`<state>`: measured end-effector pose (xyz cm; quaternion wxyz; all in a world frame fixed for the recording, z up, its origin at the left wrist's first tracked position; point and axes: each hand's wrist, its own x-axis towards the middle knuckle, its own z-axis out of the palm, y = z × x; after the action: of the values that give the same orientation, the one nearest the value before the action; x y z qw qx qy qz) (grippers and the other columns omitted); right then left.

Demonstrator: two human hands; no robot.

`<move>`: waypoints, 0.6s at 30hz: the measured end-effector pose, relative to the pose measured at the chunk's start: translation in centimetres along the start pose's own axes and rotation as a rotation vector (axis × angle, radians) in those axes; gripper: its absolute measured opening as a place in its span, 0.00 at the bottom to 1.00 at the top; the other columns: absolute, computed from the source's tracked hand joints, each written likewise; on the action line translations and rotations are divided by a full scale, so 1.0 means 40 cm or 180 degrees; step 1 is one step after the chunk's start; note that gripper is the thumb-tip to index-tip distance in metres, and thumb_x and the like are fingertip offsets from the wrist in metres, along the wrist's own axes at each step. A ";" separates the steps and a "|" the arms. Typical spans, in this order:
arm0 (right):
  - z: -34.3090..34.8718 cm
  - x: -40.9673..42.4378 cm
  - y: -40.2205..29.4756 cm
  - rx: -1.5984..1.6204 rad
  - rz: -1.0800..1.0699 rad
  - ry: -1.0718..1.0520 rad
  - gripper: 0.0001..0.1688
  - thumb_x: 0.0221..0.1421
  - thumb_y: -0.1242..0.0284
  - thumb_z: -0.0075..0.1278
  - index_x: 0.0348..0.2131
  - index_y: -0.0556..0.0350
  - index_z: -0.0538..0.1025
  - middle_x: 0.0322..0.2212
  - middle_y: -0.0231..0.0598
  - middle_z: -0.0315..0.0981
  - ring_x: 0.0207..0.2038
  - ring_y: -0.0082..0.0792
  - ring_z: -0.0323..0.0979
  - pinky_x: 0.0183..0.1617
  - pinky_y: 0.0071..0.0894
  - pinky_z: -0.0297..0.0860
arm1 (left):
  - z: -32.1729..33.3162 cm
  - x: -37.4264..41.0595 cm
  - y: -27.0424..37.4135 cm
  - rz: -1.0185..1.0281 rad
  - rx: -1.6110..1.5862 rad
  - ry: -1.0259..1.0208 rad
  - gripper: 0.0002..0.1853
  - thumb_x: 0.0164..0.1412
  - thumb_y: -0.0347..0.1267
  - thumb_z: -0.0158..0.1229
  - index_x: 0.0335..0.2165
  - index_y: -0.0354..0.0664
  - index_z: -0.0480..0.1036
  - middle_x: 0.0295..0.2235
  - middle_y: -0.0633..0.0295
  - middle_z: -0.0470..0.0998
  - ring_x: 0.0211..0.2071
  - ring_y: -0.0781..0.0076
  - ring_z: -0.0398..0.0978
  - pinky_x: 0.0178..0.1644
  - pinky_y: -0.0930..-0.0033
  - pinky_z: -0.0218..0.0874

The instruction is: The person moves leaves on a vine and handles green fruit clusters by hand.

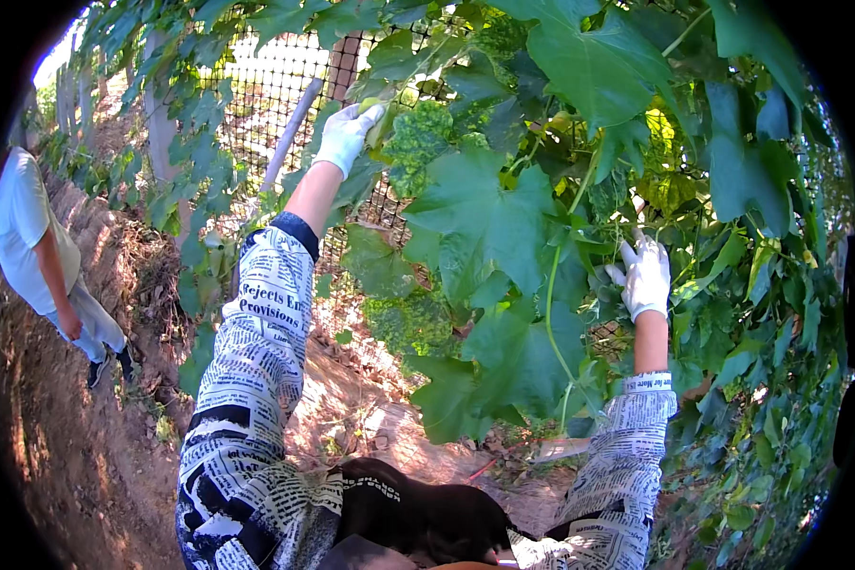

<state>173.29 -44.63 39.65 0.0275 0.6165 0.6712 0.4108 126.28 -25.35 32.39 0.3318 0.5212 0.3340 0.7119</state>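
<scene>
My left hand [345, 137], in a white glove, reaches up to the netting with thumb and fingers closed on a yellowish-green piece of the vine [370, 106]. Whether that piece is a leaf or a young fruit is unclear. My right hand [645, 279], also gloved in white, is at the foliage on the right, fingers apart, beside thin stems. Nothing shows in its grasp. Between the hands hang broad lobed leaves [488, 206] of a climbing vine, with a long pale-green stem [552, 299] running down. Some leaves, such as the mottled one [420, 139], are yellow-speckled.
Black plastic netting [256, 89] carries the vine. A slanting grey pole [292, 132] and a post [345, 64] stand behind it. At far left a person [50, 249] in a light shirt stands on the dirt path [64, 456]. Dry leaf litter [356, 349] lies below.
</scene>
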 end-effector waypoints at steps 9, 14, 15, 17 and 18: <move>-0.002 -0.003 -0.007 0.0028 0.0014 0.0073 0.31 0.46 0.56 0.56 0.48 0.50 0.72 0.55 0.43 0.60 0.56 0.44 0.59 0.62 0.44 0.52 | -0.010 -0.045 -0.011 0.0309 0.0088 0.0449 0.20 0.56 0.40 0.59 0.39 0.32 0.75 0.32 0.61 0.78 0.32 0.78 0.73 0.38 0.77 0.63; -0.025 0.009 -0.023 -0.0006 0.0087 0.0015 0.31 0.46 0.56 0.56 0.49 0.49 0.72 0.55 0.44 0.60 0.56 0.44 0.59 0.63 0.44 0.51 | -0.097 -0.112 -0.099 0.0330 0.0900 0.0847 0.26 0.55 0.45 0.58 0.40 0.30 0.74 0.33 0.53 0.78 0.34 0.70 0.75 0.42 0.72 0.63; -0.030 0.011 -0.025 -0.0023 0.0102 -0.0006 0.32 0.46 0.56 0.56 0.49 0.49 0.72 0.56 0.44 0.60 0.56 0.44 0.59 0.63 0.44 0.51 | -0.122 -0.140 -0.114 0.0247 0.0943 0.0872 0.26 0.56 0.45 0.57 0.41 0.30 0.74 0.34 0.53 0.78 0.35 0.71 0.75 0.42 0.72 0.63; -0.004 -0.004 -0.012 -0.0039 0.0126 -0.0040 0.32 0.46 0.56 0.56 0.49 0.49 0.71 0.56 0.44 0.60 0.57 0.44 0.59 0.63 0.44 0.50 | -0.123 -0.255 -0.092 0.0087 0.0939 0.0369 0.27 0.57 0.46 0.55 0.42 0.30 0.73 0.34 0.53 0.78 0.36 0.70 0.75 0.44 0.71 0.63; 0.007 0.000 -0.009 0.0019 0.0120 0.0024 0.32 0.46 0.56 0.56 0.49 0.49 0.71 0.56 0.44 0.60 0.57 0.44 0.59 0.63 0.44 0.50 | -0.149 -0.305 -0.103 0.0116 0.1062 0.0118 0.28 0.58 0.47 0.55 0.42 0.29 0.73 0.34 0.53 0.78 0.37 0.70 0.75 0.45 0.71 0.63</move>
<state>173.15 -44.46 39.24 0.0153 0.6276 0.6608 0.4115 123.94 -33.84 21.26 0.2214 0.5618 0.4441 0.6619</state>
